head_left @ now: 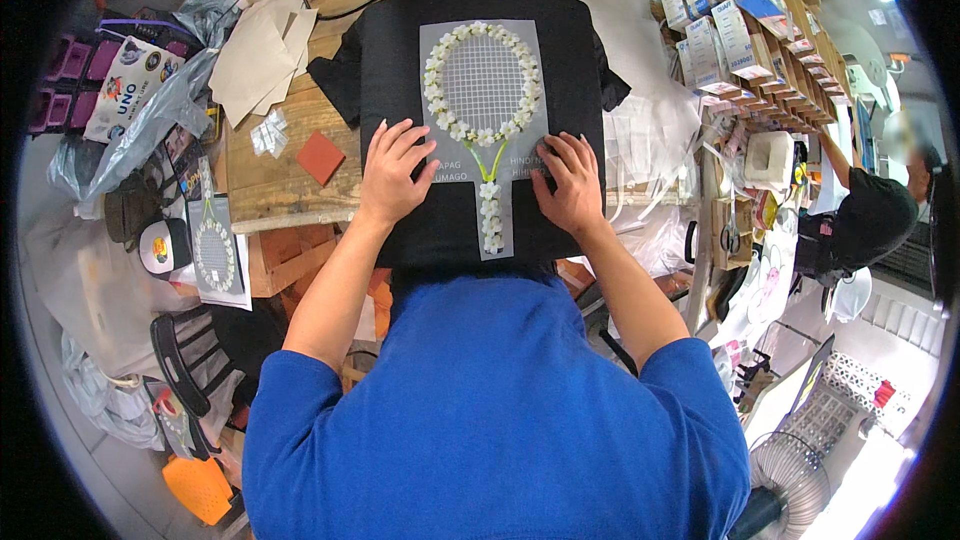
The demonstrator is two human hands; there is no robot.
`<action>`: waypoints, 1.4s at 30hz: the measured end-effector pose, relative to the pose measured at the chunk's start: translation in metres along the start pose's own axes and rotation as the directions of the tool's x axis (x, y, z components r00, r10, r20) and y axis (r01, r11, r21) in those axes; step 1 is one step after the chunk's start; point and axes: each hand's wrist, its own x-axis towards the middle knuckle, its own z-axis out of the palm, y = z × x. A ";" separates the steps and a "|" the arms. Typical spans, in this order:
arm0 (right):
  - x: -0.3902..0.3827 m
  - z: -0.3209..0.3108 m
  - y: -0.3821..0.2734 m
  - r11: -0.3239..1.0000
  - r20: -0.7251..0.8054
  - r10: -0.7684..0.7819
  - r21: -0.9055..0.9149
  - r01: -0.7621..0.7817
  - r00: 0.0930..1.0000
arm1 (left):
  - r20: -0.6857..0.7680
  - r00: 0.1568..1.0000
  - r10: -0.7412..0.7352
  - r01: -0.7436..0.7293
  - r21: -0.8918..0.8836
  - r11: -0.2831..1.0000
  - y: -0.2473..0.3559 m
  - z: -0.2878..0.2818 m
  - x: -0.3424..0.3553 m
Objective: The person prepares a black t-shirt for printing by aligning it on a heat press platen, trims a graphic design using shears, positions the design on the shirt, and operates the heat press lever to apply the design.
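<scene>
A black T-shirt lies spread at the wooden table's near edge. On its front is a grey film with a racket shape of white flowers, green lines and pale lettering. My left hand rests with fingers apart on the shirt and the film's left edge, beside the lettering. My right hand lies on the shirt at the film's right edge, fingers apart and slightly bent, covering part of the lettering there.
Paper sheets, a red square pad and another flower-racket print are at left. White translucent sheets, stacked boxes and scissors are at right. A person in black is at far right; a chair stands lower left.
</scene>
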 end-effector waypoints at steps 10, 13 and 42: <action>-0.001 0.001 0.000 1.000 -0.010 0.003 -0.001 -0.003 1.000 | -0.006 1.000 0.005 -0.005 -0.011 1.000 -0.003 0.002 -0.002; -0.001 0.000 0.000 1.000 -0.007 0.011 -0.001 -0.011 1.000 | -0.010 1.000 -0.002 0.002 -0.015 1.000 -0.001 0.001 0.000; 0.042 -0.080 0.100 0.977 -0.419 0.200 0.016 -0.213 0.886 | 0.065 0.789 -0.610 0.529 -0.578 0.622 -0.064 -0.054 -0.001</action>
